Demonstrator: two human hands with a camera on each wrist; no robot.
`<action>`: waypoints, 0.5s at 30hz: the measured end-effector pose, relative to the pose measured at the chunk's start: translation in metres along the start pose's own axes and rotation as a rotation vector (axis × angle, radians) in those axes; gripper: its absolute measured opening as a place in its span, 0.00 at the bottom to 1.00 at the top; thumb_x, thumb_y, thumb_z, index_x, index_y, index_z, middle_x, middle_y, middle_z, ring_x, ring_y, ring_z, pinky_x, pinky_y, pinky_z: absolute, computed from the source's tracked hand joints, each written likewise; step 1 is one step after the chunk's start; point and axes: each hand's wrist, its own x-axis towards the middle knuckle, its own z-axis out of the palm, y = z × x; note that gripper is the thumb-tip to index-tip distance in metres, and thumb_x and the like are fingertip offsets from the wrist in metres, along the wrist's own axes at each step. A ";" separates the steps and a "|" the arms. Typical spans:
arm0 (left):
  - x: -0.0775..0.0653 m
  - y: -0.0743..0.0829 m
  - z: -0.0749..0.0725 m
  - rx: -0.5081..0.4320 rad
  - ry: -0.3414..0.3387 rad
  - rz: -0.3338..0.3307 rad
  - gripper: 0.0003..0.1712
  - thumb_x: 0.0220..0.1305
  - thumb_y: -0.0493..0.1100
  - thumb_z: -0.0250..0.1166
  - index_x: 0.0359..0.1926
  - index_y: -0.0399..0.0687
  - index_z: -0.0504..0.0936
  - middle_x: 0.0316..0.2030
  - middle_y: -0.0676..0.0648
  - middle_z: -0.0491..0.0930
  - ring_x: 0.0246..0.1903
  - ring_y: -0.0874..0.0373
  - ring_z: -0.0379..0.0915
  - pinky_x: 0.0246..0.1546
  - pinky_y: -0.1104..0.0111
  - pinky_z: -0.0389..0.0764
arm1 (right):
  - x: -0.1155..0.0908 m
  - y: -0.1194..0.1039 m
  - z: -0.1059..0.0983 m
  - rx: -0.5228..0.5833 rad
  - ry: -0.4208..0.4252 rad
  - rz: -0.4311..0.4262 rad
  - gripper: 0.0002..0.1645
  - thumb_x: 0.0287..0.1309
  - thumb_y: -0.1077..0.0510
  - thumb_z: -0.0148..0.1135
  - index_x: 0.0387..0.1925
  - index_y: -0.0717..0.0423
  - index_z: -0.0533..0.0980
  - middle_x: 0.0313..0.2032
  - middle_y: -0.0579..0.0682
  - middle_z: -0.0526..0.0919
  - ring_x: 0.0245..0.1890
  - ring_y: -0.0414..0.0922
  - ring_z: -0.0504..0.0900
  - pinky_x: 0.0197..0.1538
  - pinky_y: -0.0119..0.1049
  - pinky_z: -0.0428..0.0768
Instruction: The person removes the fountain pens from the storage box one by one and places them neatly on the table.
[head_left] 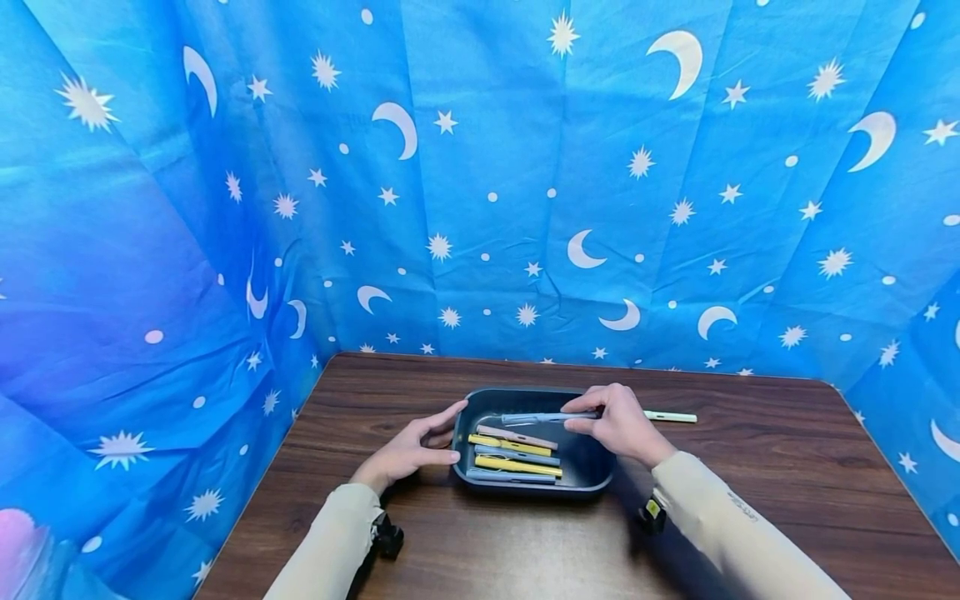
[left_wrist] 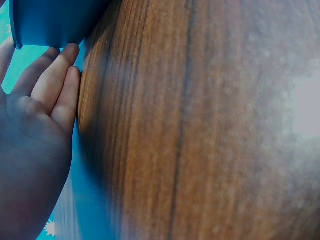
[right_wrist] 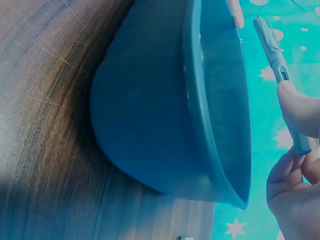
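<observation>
A dark oblong bin (head_left: 534, 493) stands on the table with several pens lying side by side in it: yellow pens (head_left: 517, 466), blue-grey pens (head_left: 510, 477) and a pinkish one (head_left: 517, 437). Over the bin's far right part, my right hand (head_left: 626, 427) pinches a blue-grey pen (right_wrist: 272, 45) between thumb and fingers, its capped end pointing left. My left hand (head_left: 405, 454) rests against the bin's left end, fingers extended and fingertips on its wall (left_wrist: 55, 25). To the right of the bin lies a pale green pen (head_left: 671, 417), partly hidden behind my right hand.
The brown wood-grain table (head_left: 495, 558) reaches back to a blue curtain (head_left: 480, 217) with moons and stars, which also hangs at both sides. Each wrist carries a small black camera, such as the left one (head_left: 388, 536).
</observation>
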 end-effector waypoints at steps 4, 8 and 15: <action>-0.001 0.001 0.000 0.001 -0.002 0.005 0.46 0.73 0.41 0.68 0.84 0.65 0.55 0.83 0.53 0.52 0.80 0.42 0.54 0.78 0.39 0.50 | -0.003 0.001 -0.005 0.020 0.016 0.006 0.10 0.59 0.60 0.78 0.44 0.47 0.92 0.36 0.40 0.88 0.30 0.42 0.80 0.29 0.34 0.79; -0.001 0.000 -0.001 0.003 0.000 0.005 0.46 0.73 0.41 0.67 0.84 0.65 0.55 0.83 0.53 0.52 0.79 0.42 0.54 0.78 0.38 0.50 | -0.007 0.003 -0.010 0.031 0.032 -0.007 0.10 0.60 0.60 0.78 0.44 0.50 0.92 0.37 0.40 0.89 0.32 0.42 0.81 0.31 0.34 0.80; 0.000 -0.002 -0.001 0.005 -0.002 0.008 0.46 0.73 0.40 0.67 0.84 0.64 0.56 0.83 0.52 0.51 0.80 0.43 0.52 0.78 0.39 0.50 | -0.018 0.009 -0.019 0.034 0.053 0.001 0.10 0.60 0.59 0.77 0.44 0.46 0.91 0.38 0.41 0.89 0.36 0.42 0.83 0.35 0.34 0.84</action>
